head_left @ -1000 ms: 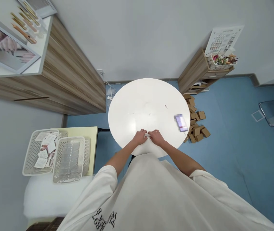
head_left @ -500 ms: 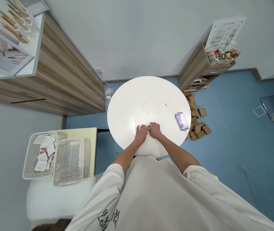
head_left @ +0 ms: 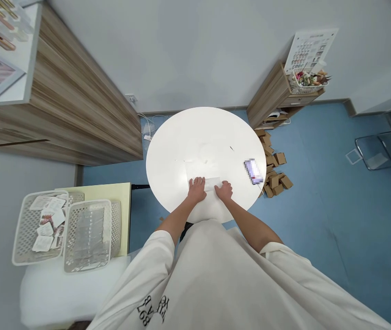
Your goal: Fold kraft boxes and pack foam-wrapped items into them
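Observation:
A thin, translucent white sheet (head_left: pixel 212 184) lies on the round white table (head_left: pixel 205 133) near its front edge, with a folded-looking band between my hands. My left hand (head_left: pixel 197 189) rests on the left part of this band, its fingers stretched forward and lying flat. At the band's right end, my right hand (head_left: pixel 224 189) has curled fingers and a thumb reaching left, closed on the sheet's edge. The sheet's outline blends into the tabletop, so its far part is hard to make out.
A blurred purple phone-like object (head_left: pixel 253 171) with a cable lies on the table's right side. Small brown cardboard boxes (head_left: pixel 278 181) are heaped on the floor beyond. White baskets (head_left: pixel 69 236) stand at left, below a wooden cabinet (head_left: pixel 88 91). A folding chair (head_left: pixel 381 149) is far right.
My hands were close together on the sheet; now they are apart, the right one moved rightward with its fingers curled. The folded band between them has come into sight. The view has shifted slightly.

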`<action>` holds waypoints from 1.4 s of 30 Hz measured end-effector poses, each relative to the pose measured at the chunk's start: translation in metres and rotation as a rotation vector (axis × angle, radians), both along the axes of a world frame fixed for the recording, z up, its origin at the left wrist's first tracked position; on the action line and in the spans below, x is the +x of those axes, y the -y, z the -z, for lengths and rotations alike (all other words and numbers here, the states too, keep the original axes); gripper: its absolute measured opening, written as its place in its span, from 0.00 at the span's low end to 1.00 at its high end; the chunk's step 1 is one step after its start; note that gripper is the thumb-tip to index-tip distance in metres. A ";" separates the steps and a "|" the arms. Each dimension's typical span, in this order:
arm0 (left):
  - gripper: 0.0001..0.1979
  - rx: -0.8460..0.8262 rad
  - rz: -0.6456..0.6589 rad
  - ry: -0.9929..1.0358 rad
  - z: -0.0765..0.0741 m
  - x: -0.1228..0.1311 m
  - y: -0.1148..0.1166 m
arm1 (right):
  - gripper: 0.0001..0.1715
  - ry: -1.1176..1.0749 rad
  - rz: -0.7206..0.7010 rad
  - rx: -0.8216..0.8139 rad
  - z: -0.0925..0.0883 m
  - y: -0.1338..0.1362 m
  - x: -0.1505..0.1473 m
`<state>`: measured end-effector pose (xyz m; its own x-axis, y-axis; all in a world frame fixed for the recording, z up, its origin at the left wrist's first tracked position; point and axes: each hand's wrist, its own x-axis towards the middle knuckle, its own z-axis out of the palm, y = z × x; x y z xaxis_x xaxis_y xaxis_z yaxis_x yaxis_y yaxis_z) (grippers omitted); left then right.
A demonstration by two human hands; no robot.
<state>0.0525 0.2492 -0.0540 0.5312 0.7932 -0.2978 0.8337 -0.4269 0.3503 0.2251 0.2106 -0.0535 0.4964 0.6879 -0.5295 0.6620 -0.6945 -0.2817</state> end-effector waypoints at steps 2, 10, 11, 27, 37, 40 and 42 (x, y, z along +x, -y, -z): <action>0.37 0.041 0.017 0.015 -0.004 -0.002 0.007 | 0.28 0.012 0.022 0.012 0.000 -0.001 -0.004; 0.36 -0.025 0.179 0.026 -0.018 -0.018 0.039 | 0.22 0.049 -0.035 -0.050 -0.002 -0.009 -0.012; 0.37 -0.038 0.181 0.013 -0.018 -0.020 0.040 | 0.21 0.032 -0.017 -0.038 -0.002 -0.010 -0.011; 0.30 -0.171 0.103 0.139 -0.024 -0.031 0.030 | 0.14 -0.365 -0.175 0.173 -0.007 -0.013 -0.033; 0.23 -0.144 -0.526 0.222 -0.010 -0.036 0.040 | 0.24 -0.266 -0.412 0.137 -0.004 -0.008 -0.040; 0.23 -0.341 -0.907 0.232 -0.004 -0.035 0.034 | 0.27 -0.242 -0.457 0.108 -0.004 -0.005 -0.043; 0.25 -0.443 -1.051 0.259 -0.002 -0.033 0.028 | 0.29 -0.245 -0.481 0.098 -0.004 -0.003 -0.044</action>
